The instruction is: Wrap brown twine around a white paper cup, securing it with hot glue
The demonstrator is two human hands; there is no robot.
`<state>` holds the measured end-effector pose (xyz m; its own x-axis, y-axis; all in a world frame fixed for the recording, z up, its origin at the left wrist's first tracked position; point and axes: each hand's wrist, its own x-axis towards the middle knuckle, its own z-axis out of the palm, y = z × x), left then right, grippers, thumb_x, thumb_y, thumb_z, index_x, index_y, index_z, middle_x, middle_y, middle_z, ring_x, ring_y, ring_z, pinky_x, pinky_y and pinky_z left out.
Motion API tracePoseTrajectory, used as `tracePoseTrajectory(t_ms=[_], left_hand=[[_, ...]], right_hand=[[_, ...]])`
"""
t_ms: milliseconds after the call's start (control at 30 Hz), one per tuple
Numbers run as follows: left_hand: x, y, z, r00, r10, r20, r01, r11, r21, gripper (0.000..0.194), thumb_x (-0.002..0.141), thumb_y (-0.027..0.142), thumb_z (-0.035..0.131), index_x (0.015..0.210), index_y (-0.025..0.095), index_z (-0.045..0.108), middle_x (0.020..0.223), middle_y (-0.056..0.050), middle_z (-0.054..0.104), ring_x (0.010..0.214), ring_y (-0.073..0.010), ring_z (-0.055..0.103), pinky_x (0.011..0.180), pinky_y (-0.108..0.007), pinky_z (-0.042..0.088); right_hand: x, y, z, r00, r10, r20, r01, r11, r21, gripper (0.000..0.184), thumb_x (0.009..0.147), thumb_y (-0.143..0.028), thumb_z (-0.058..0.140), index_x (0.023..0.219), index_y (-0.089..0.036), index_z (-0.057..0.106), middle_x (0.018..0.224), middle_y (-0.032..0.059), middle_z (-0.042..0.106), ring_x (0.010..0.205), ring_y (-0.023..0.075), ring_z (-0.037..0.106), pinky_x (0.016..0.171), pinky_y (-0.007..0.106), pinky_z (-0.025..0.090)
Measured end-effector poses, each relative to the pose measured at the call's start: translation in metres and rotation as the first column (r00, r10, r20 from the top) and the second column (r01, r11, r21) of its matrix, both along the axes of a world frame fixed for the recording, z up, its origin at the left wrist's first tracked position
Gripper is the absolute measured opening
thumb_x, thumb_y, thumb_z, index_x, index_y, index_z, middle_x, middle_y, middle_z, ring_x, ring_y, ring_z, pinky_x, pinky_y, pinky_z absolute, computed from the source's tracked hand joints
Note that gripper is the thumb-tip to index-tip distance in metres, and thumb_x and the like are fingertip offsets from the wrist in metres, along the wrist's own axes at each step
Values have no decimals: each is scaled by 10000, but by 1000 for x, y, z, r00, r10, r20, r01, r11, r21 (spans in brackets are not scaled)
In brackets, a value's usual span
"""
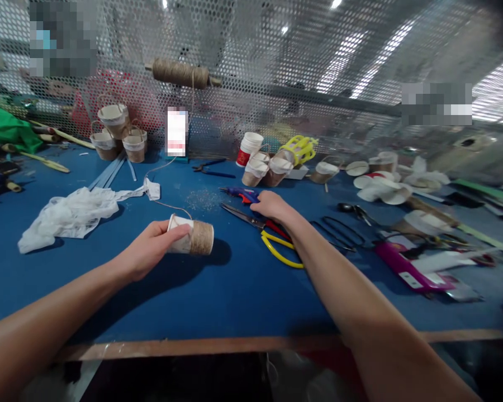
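My left hand (153,245) is closed around a white paper cup (180,234) lying on its side just above the table. A band of brown jute twine (202,238) is wound round one end of the cup, and a strand runs back from it. My right hand (272,205) reaches forward, its fingers closed round the back of a blue hot glue gun (237,192) with a red trigger. Part of the glue gun's handle is hidden by that hand. Scissors (272,223) with red and yellow handles lie right beside my right forearm, partly covered by it.
A twine spool (180,73) hangs on the perforated metal screen. Twine-wrapped cups stand in groups at the back left (113,120) and centre (279,167). White lace fabric (75,215) lies left, pliers (213,168) behind, a magenta tool (406,268) right.
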<state>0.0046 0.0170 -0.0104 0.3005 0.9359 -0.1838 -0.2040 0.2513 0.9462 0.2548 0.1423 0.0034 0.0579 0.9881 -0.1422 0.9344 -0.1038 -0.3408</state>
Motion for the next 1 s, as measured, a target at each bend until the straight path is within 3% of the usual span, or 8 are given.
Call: tracePoseTrajectory(t_ms=[133,200,300,367,533,733,833,1000], left_hand=[[-3,4,-3,999,15,-42,-13,999,42,247,777,324,555,839,120,679,730,-25,656,662,-109,523,662,-213,363],[-5,5,-4,996,30,-85,-24,997,71,275,775,351,548,820,110,672,737,-31,651,663,-118,524,659,-223,364],[-5,5,-5,989,39,-142,-24,994,110,305,774,382,536,816,108,662,731,-30,645,673,-130,529,674,-238,368],[-4,5,-4,985,41,-168,-21,992,121,306,781,381,524,831,111,659,729,-28,645,681,-134,533,682,-240,371],[-4,6,-3,992,66,-109,-60,996,59,310,783,376,522,865,109,657,765,-50,661,688,-141,557,702,-251,395],[-8,12,-2,993,97,-62,-97,995,1,296,781,341,528,879,98,667,792,-75,682,696,-139,582,700,-237,413],[-9,12,-2,989,73,-127,-66,996,55,332,786,367,518,925,105,667,826,-80,686,700,-149,585,710,-256,417],[-9,11,-2,978,41,-207,-24,996,83,348,796,376,496,925,104,672,827,-80,686,710,-151,585,699,-254,418]], right_hand=[[0,-14,14,985,23,-172,-9,997,82,132,735,-172,584,839,-93,597,753,84,618,641,152,585,633,303,482],[-2,-29,26,956,60,-288,-11,986,166,215,723,-182,579,929,-124,564,796,68,618,622,129,579,620,281,485],[-11,-58,40,761,177,-624,-90,982,168,225,690,-295,621,846,-147,557,688,26,600,570,111,558,557,247,474],[-21,-77,44,704,199,-681,-153,980,128,232,691,-349,618,800,-153,559,617,5,579,516,97,529,489,222,443],[-36,-110,42,688,364,-628,-336,927,170,236,732,-343,574,879,-158,572,638,-1,588,496,92,525,453,211,441],[-35,-122,41,814,423,-399,-383,906,179,229,740,-393,559,619,-200,529,431,-49,489,391,94,469,417,224,408],[-35,-124,39,834,502,-228,-446,858,255,267,756,-380,535,546,-217,514,435,-36,505,456,126,519,468,246,426],[-36,-126,33,835,548,-51,-509,803,311,204,772,-363,499,682,-211,601,638,7,634,645,183,603,596,293,470]])
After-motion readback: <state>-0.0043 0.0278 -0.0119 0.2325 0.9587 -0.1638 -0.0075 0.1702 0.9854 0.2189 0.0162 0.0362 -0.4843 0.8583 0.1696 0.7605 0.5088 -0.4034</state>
